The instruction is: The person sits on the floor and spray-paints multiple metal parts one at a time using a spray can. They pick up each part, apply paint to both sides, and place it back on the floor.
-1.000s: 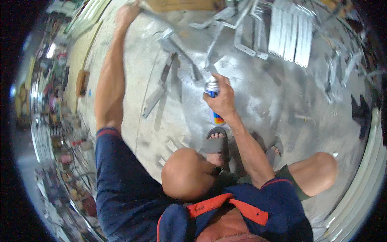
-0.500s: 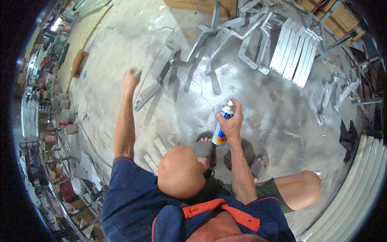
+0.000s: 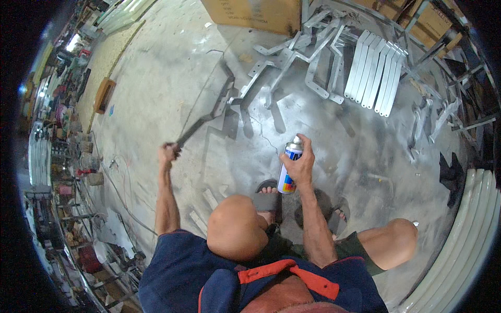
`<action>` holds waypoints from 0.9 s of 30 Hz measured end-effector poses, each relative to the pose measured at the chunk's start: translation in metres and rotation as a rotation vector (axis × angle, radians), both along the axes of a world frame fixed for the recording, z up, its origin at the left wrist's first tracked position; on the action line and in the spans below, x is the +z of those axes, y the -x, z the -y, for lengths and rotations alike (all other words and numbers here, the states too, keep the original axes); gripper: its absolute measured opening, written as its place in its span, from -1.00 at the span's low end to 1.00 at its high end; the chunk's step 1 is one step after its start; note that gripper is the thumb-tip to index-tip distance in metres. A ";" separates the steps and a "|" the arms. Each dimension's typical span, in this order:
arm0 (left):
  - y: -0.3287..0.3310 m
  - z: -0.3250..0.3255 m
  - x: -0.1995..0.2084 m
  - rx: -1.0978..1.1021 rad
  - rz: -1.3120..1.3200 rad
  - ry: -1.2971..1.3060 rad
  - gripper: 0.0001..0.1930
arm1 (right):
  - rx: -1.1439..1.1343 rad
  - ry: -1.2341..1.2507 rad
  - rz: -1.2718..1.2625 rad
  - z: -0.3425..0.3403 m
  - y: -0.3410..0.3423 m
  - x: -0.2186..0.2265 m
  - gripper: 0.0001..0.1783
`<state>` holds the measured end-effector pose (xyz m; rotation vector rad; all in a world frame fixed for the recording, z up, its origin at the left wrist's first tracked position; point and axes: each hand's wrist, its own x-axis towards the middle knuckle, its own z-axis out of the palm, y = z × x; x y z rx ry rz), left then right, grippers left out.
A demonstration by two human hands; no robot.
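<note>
My right hand [image 3: 301, 161] is wrapped round a white spray can [image 3: 287, 182] with coloured patches, holding it upright in front of me with the index finger at the nozzle. Out to the left, my left hand [image 3: 168, 153] is closed on the near end of a bent metal bracket [image 3: 199, 124], whose visible side looks dark. Beyond it, several grey bent brackets [image 3: 292, 60] lie or lean on the floor. A row of silvery brackets [image 3: 373, 73] lies side by side at the far right.
Grey overspray marks the concrete floor [image 3: 235, 156]. A cardboard box [image 3: 255, 14] stands at the far side. Metal frames [image 3: 472, 99] are on the right, above long pale curved strips [image 3: 459, 235]. Cluttered shelving [image 3: 78, 219] runs along the left, near a brown wooden block [image 3: 104, 95].
My left hand has come down toward me and taken hold of the bracket's near end; the bracket has turned, with its dark side showing. The can stays in my right hand.
</note>
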<state>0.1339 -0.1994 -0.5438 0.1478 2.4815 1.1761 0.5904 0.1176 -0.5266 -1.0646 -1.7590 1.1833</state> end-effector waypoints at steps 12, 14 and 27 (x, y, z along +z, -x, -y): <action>0.023 -0.262 0.336 -0.824 -1.282 0.386 -0.79 | 0.196 -0.040 -0.132 0.001 0.027 0.094 -0.17; 0.016 -0.277 0.343 -0.784 -1.163 0.370 -0.78 | 0.223 -0.083 -0.152 0.003 0.035 0.108 -0.18; 0.018 -0.347 0.351 -0.744 -1.096 0.102 -0.72 | 0.289 -0.381 -0.253 -0.025 0.082 0.178 -0.25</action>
